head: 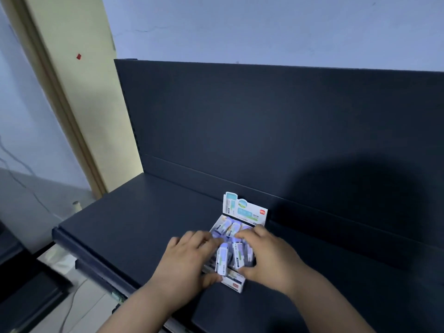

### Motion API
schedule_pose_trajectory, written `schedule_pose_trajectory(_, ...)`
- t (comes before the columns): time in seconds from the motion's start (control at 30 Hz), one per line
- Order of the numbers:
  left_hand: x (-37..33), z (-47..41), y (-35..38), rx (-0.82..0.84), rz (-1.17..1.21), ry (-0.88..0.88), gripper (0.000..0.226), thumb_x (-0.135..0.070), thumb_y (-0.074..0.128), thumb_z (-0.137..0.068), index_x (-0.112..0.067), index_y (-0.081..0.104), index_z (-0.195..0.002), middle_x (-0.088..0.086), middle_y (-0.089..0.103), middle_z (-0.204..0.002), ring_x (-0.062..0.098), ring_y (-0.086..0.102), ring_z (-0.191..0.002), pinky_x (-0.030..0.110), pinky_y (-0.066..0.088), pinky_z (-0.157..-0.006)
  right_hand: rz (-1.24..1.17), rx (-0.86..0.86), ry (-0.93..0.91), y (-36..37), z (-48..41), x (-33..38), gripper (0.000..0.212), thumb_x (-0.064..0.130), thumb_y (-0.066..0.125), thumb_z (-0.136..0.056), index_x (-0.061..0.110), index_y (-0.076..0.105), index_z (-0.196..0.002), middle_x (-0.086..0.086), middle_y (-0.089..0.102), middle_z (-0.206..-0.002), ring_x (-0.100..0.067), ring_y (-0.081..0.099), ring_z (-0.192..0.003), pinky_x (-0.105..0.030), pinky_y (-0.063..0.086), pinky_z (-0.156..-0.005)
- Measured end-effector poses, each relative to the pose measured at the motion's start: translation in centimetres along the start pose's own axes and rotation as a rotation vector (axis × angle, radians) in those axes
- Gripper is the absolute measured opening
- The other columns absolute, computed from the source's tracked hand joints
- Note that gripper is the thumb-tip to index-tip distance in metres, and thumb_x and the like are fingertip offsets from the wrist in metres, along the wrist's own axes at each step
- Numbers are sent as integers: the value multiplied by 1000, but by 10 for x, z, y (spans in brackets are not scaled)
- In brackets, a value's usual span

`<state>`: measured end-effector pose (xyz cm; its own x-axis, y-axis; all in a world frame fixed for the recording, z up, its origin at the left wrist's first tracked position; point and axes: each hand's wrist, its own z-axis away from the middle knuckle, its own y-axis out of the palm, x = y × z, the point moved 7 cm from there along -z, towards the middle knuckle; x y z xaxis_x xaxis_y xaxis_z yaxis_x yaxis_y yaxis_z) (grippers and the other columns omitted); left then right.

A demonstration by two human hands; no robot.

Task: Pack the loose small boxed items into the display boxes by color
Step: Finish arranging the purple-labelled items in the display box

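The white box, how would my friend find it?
Look at the dark shelf with its back panel. On it, between the left hand and the right hand, sits the display box. It is the only white thing there, with a printed flap standing up behind its small boxed items.
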<state>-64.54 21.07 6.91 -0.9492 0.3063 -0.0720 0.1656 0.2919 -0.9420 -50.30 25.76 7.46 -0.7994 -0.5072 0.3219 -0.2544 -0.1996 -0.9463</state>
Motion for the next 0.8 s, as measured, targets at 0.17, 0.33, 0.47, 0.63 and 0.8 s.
schedule_pose_trajectory(0.17, 19, -22, 23, 82, 67, 111, 69, -74, 39, -57, -38, 51, -115, -18, 57, -103, 3, 42, -95, 20, 36, -62, 41, 83, 116, 21, -10, 3, 66, 52, 65, -78, 37, 37, -136, 8, 38, -132, -17, 48, -117, -28, 39, -93)
schedule_pose_trajectory(0.33, 22, -35, 40, 187, 188, 259, 78, -79, 44, -55, -38, 56, -120, -17, 57, -112, 3, 42, -104, 23, 39, -67, 8, 67, 296, 28, -8, 3, 73, 53, 67, -76, 42, 33, -139, 6, 40, -125, -17, 46, -116, -31, 39, -95)
schedule_pose_trajectory(0.47, 25, -46, 39, 200, 207, 371, 81, -85, 35, -61, -38, 53, -124, -18, 54, -115, 2, 47, -109, 26, 40, -74, -54, 14, 434, 24, -1, 4, 81, 50, 72, -72, 43, 30, -141, 10, 36, -127, -14, 45, -119, -25, 38, -95)
schedule_pose_trajectory(0.63, 39, -51, 32, 144, 218, 456, 82, -84, 35, -57, -35, 54, -120, -18, 59, -106, 2, 43, -99, 20, 41, -67, -133, -118, 562, 15, 12, 5, 81, 55, 70, -72, 45, 29, -141, 13, 36, -127, -12, 45, -119, -25, 41, -97)
schedule_pose_trajectory(0.8, 52, -54, 28, 273, 226, 364, 94, -83, 31, -57, -36, 48, -136, -17, 50, -128, 7, 45, -120, 29, 31, -89, -142, -159, 574, 9, 16, 5, 75, 58, 66, -75, 45, 30, -140, 13, 37, -126, -13, 46, -117, -26, 40, -96)
